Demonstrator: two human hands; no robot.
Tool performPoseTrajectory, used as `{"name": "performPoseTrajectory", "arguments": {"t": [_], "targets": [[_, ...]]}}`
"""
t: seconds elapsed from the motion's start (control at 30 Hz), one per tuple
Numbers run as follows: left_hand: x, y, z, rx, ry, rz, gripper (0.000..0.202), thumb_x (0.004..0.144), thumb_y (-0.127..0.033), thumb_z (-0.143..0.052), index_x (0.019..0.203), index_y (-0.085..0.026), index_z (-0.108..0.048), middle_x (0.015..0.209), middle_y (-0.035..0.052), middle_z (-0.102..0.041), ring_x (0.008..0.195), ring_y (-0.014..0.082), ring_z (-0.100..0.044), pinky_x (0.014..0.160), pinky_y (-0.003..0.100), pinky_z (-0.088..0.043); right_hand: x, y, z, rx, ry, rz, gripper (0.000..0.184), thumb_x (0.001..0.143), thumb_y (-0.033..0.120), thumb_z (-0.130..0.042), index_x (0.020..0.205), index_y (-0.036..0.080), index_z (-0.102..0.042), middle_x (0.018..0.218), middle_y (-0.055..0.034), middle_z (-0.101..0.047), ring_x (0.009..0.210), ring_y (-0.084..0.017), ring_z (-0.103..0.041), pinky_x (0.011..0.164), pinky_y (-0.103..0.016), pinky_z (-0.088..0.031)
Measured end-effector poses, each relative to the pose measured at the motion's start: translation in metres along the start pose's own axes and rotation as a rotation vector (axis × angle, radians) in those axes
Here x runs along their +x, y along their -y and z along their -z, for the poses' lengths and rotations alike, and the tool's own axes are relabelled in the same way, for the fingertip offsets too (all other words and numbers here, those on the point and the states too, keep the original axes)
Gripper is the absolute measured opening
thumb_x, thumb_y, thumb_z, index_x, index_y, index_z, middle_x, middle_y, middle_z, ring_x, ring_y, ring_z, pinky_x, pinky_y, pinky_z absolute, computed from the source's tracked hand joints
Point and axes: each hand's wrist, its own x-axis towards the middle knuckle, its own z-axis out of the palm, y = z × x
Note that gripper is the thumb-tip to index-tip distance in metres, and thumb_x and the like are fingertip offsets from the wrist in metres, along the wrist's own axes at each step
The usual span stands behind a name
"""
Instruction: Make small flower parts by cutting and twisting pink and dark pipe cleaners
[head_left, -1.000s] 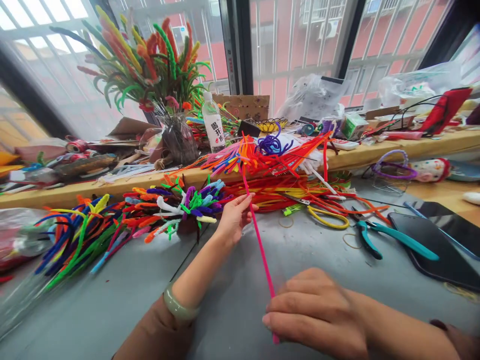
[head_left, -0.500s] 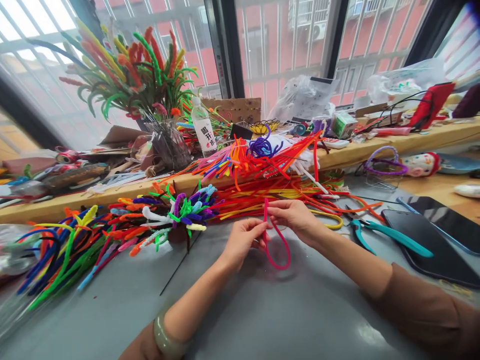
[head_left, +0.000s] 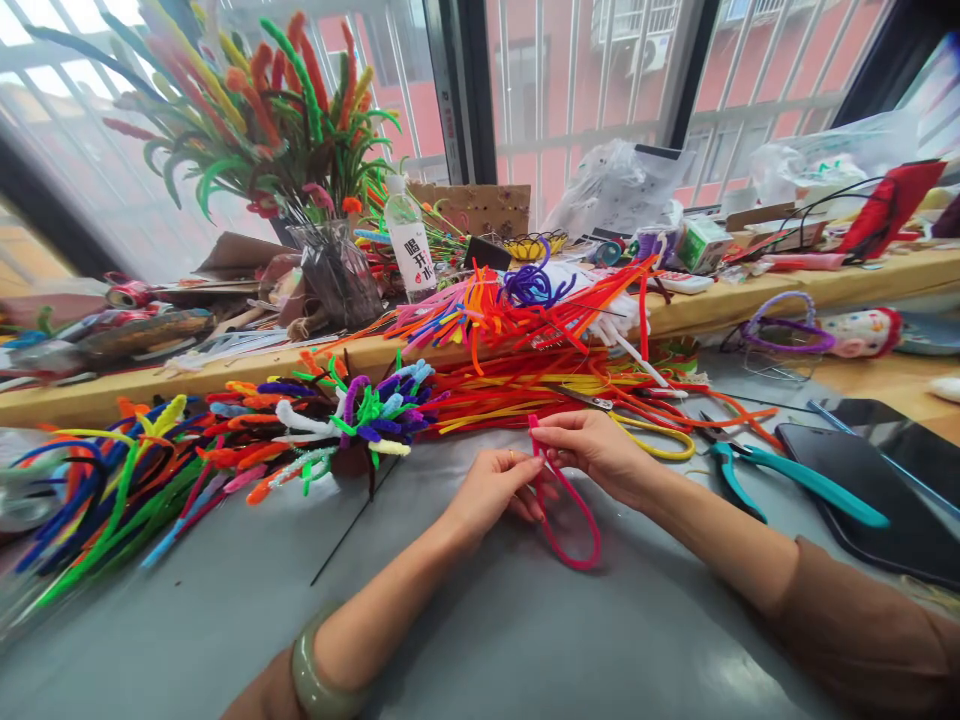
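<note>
Pink pipe cleaner (head_left: 597,540): looped over the worktop (head_left: 450,630), curve towards 5 o'clock.
Left hand (head_left: 491,488): fingers pinching it from 9 o'clock.
Right hand (head_left: 600,452): fingers pinching its upper end, from 1 o'clock.
Teal pliers (head_left: 784,467): well apart, 3 o'clock.
Multicoloured bundle (head_left: 379,410): 10 o'clock.

A bright pink pipe cleaner (head_left: 597,537), bent into a narrow loop, is pinched in my fingers (head_left: 523,470) over the gray bench (head_left: 465,630), one tip poking upward.
</note>
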Motion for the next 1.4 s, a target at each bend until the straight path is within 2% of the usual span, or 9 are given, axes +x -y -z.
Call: {"name": "performPoseTrajectory", "arguments": {"t": [0.1, 0.17, 0.27, 0.4, 0.7, 0.83, 0.93, 1.1, 1.4], "targets": [[0.0, -0.003, 0.002, 0.025, -0.187, -0.105, 0.03, 0.064, -0.035, -0.066, 0.081, -0.011, -0.064, 0.051, -0.0002, -0.057, 0.042, 0.0078, -0.049, 0.042, 0.018, -0.037, -0.002, 0.0, 0.001, -0.141, 0.021, 0.057, 0.026, 0.063, 0.035, -0.067, 0.07, 0.01, -0.065, 0.059, -0.0008, -0.055, 0.052, -0.006, -0.047, 0.046, -0.017, -0.036], [0.0, -0.004, 0.003, -0.041, -0.253, -0.191, 0.03, 0.063, -0.031, -0.068, 0.086, -0.013, -0.065, 0.057, -0.0003, -0.058, 0.046, 0.0067, -0.048, 0.045, 0.018, -0.039, -0.003, -0.001, 0.001, -0.216, 0.002, 0.09, 0.027, 0.064, 0.036, -0.065, 0.073, 0.011, -0.066, 0.059, -0.0006, -0.054, 0.053, -0.007, -0.044, 0.044, -0.017, -0.032], [-0.001, -0.003, 0.003, -0.164, -0.244, -0.228, 0.028, 0.063, -0.03, -0.068, 0.085, -0.014, -0.067, 0.065, 0.0006, -0.062, 0.051, 0.0064, -0.049, 0.052, 0.02, -0.042, -0.003, -0.002, 0.001, -0.274, -0.011, 0.111, 0.027, 0.064, 0.036, -0.064, 0.071, 0.011, -0.066, 0.057, -0.0001, -0.052, 0.052, -0.007, -0.042, 0.043, -0.018, -0.03], [-0.001, -0.003, 0.003, -0.228, -0.246, -0.189, 0.024, 0.06, -0.028, -0.071, 0.079, -0.014, -0.069, 0.072, 0.0031, -0.065, 0.056, 0.0073, -0.052, 0.054, 0.02, -0.043, -0.006, -0.001, -0.003, -0.317, -0.019, 0.113, 0.024, 0.064, 0.034, -0.064, 0.069, 0.011, -0.066, 0.054, 0.0006, -0.053, 0.049, -0.007, -0.041, 0.044, -0.019, -0.03], [-0.004, -0.003, 0.0, -0.334, -0.244, -0.193, 0.014, 0.058, -0.022, -0.072, 0.071, -0.016, -0.07, 0.073, 0.0033, -0.068, 0.063, 0.0097, -0.056, 0.057, 0.02, -0.043, -0.014, 0.001, -0.014, -0.27, -0.061, 0.188, 0.018, 0.062, 0.031, -0.066, 0.067, 0.014, -0.066, 0.058, 0.0018, -0.058, 0.052, -0.007, -0.045, 0.05, -0.021, -0.035], [-0.004, -0.002, 0.001, -0.344, -0.252, -0.188, 0.014, 0.059, -0.022, -0.071, 0.072, -0.016, -0.07, 0.073, 0.0027, -0.067, 0.064, 0.009, -0.055, 0.056, 0.018, -0.04, -0.012, -0.001, -0.011, -0.214, 0.03, 0.14, 0.018, 0.064, 0.03, -0.065, 0.072, 0.014, -0.067, 0.06, 0.0016, -0.058, 0.053, -0.007, -0.045, 0.053, -0.02, -0.036], [-0.003, 0.0, 0.002, -0.346, -0.267, -0.16, 0.015, 0.059, -0.022, -0.071, 0.073, -0.017, -0.07, 0.07, 0.0015, -0.066, 0.062, 0.0075, -0.053, 0.053, 0.017, -0.036, -0.011, -0.003, -0.008, -0.221, 0.1, 0.106, 0.019, 0.067, 0.031, -0.064, 0.07, 0.013, -0.067, 0.056, 0.0021, -0.055, 0.052, -0.006, -0.042, 0.051, -0.02, -0.034], [-0.003, 0.0, 0.002, -0.368, -0.244, -0.148, 0.016, 0.058, -0.024, -0.072, 0.072, -0.018, -0.07, 0.072, 0.0011, -0.066, 0.063, 0.0075, -0.052, 0.054, 0.018, -0.034, -0.011, -0.005, -0.007, -0.206, 0.102, 0.13, 0.023, 0.067, 0.035, -0.064, 0.063, 0.012, -0.065, 0.052, 0.0028, -0.051, 0.05, -0.006, -0.039, 0.049, -0.02, -0.03], [-0.003, -0.001, 0.002, -0.354, -0.211, -0.133, 0.018, 0.058, -0.027, -0.073, 0.073, -0.018, -0.07, 0.074, 0.0022, -0.066, 0.064, 0.009, -0.052, 0.055, 0.019, -0.035, -0.012, -0.005, -0.008, -0.19, 0.104, 0.095, 0.022, 0.066, 0.035, -0.065, 0.061, 0.013, -0.064, 0.052, 0.003, -0.051, 0.049, -0.005, -0.038, 0.047, -0.02, -0.028]]}}
